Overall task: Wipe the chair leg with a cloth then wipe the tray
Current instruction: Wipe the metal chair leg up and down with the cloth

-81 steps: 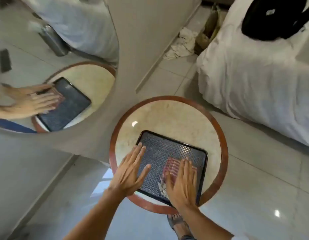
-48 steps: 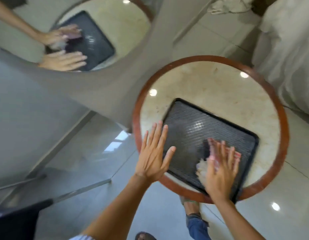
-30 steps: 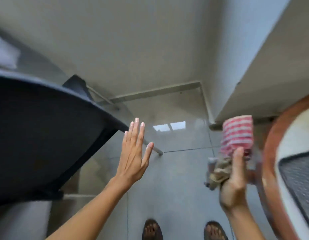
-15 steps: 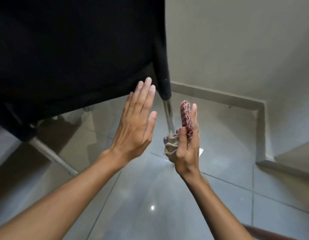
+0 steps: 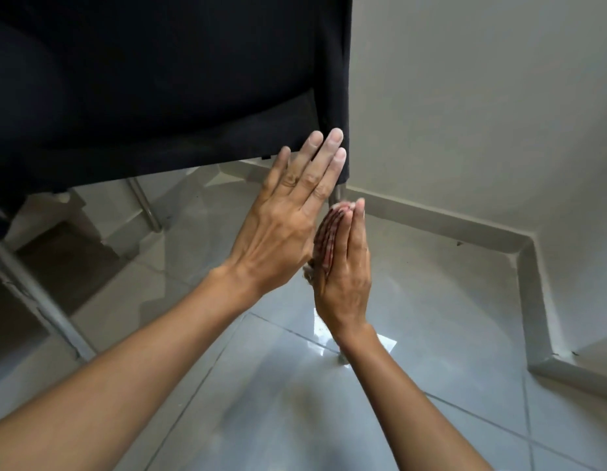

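Note:
A black-covered chair (image 5: 159, 79) fills the upper left. Its front corner leg (image 5: 335, 195) is a thin metal tube, mostly hidden behind my hands, and its foot shows on the floor below my right wrist. My right hand (image 5: 346, 266) holds the red-and-white striped cloth (image 5: 329, 239) against that leg with its fingers straight and pointing up; its thumb is hidden. My left hand (image 5: 285, 229) is flat, its fingertips touching the lower edge of the chair cover beside the leg. The tray is out of view.
Two more metal chair legs (image 5: 145, 205) (image 5: 40, 300) stand to the left on the glossy grey tiled floor (image 5: 431, 351). A pale wall with a skirting board (image 5: 465, 229) runs close behind and steps out at the right.
I turned from the round table and tray to the chair. My right hand lifted the cloth off the tray and brought it to the chair leg. My left hand moved up to the cover's edge.

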